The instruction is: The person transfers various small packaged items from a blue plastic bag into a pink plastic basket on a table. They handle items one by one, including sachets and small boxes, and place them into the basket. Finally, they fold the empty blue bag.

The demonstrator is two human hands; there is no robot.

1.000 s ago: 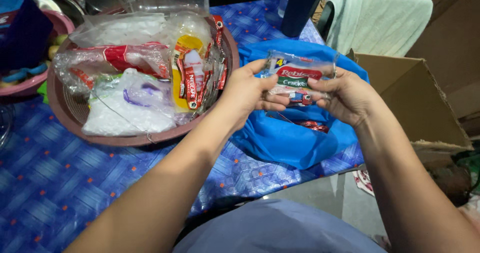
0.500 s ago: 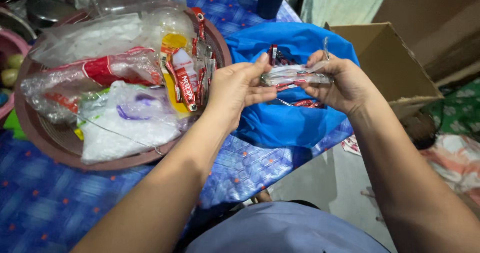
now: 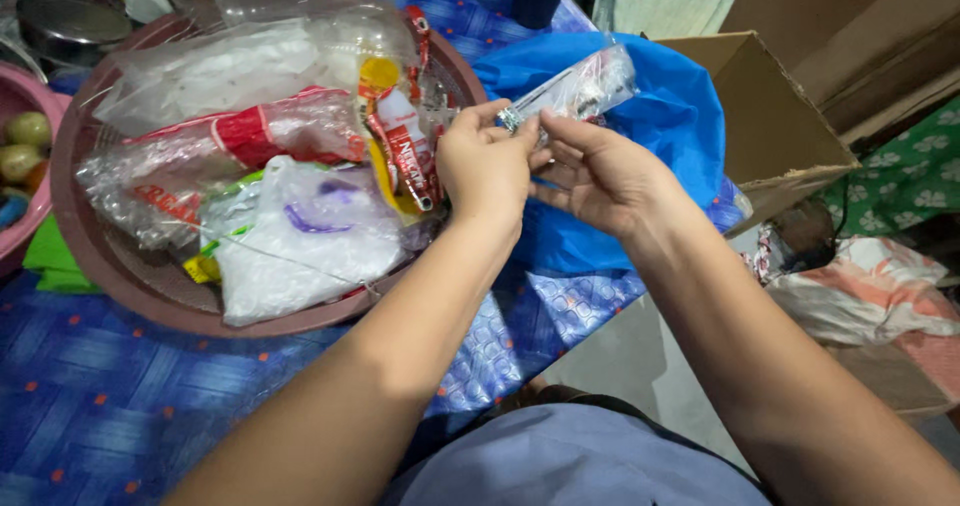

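Left of the blue bag (image 3: 640, 116), the round brown basket (image 3: 100, 256) holds plastic-wrapped goods. The left hand (image 3: 485, 166) and right hand (image 3: 600, 171) have drawn together, both pinching one end of the clear cracker packet (image 3: 580, 88), now tilted up over the bag rather than held flat.

Glossy clear plastic packet (image 3: 578, 90), matt cardboard box (image 3: 770, 116) (rough edges), shiny blue plastic bag (image 3: 670, 106).

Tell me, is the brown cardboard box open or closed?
Open. The cardboard box beside the blue bag has its flaps folded outward, and its inner wall shows. What is inside cannot be told.
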